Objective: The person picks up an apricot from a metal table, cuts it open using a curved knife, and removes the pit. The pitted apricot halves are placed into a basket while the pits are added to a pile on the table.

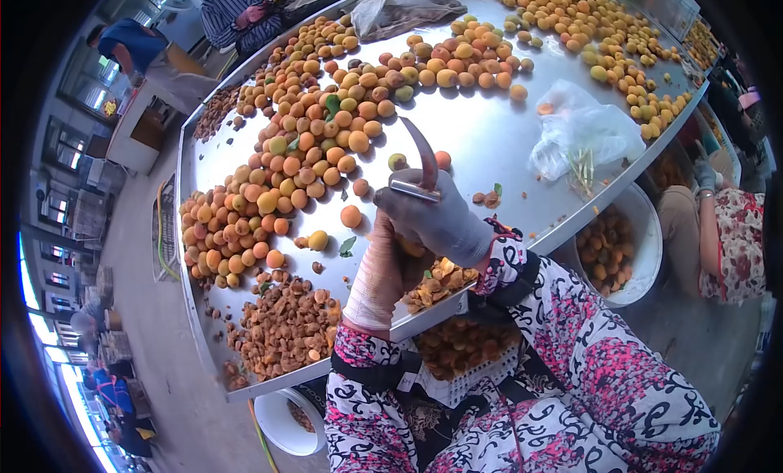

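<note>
My right hand, in a grey glove, is closed around a small curved knife whose blade points up and away. My left hand, wrapped in pale cloth at the wrist, is closed just below it, against the right hand. Between the hands a bit of orange fruit shows, mostly hidden by the fingers. Whole apricots lie heaped on the metal table beyond my hands. Brown pits form a pile to the left, and opened fruit pieces lie by the near edge.
A clear plastic bag rests on the table's right side. Below the edge are a fruit-filled white bucket, a crate and another bucket. Co-workers sit at the right; others are beyond the table.
</note>
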The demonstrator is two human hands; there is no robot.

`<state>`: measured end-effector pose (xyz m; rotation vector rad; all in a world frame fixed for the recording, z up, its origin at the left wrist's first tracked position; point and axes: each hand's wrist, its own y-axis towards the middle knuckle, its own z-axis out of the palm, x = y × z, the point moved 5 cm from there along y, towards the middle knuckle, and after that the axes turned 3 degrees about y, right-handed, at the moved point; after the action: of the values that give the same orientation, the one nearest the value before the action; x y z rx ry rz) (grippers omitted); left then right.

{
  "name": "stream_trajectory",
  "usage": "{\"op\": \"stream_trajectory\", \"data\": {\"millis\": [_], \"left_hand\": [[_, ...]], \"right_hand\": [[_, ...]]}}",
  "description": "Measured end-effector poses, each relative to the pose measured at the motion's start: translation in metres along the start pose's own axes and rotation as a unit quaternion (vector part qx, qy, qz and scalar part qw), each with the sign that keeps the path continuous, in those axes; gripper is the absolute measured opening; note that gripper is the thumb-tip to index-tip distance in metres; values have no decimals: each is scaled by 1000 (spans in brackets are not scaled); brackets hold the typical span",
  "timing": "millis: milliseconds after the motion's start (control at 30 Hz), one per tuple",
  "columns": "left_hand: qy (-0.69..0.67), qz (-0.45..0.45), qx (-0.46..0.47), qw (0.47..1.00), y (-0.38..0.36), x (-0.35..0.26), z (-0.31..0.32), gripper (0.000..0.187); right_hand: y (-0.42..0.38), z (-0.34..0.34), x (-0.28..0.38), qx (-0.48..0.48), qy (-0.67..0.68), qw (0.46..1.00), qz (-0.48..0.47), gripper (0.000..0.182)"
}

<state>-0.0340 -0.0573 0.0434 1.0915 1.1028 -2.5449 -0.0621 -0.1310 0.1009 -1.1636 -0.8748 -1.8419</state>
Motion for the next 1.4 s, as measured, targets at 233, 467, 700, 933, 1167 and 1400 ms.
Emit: {"op": "stream_trajectory", "data": {"millis": [233,467,700,933,1167,1400], "left_hand": [[-69,-66,147,985,14,15,-21,52],[-41,-15,28,999,14,17,-15,45],[-202,-22,193,960,15,17,-14,49],[-214,-56,119,968,10,18,-7,43],[-249,-65,67,964,11,31,-8,33],[-203,-59,111,971,14,27,-13,36]], "right_hand": [[3,0,9,-50,-13,995,-90,19],[5,-10,6,-179,97,979,17,26],[1,-22,18,-173,153,973,8,30],[0,-15,8,-137,91,986,-39,24],[0,-17,-4,-168,122,978,-20,24],[-7,-13,11,-117,-62,986,-100,20]]}}
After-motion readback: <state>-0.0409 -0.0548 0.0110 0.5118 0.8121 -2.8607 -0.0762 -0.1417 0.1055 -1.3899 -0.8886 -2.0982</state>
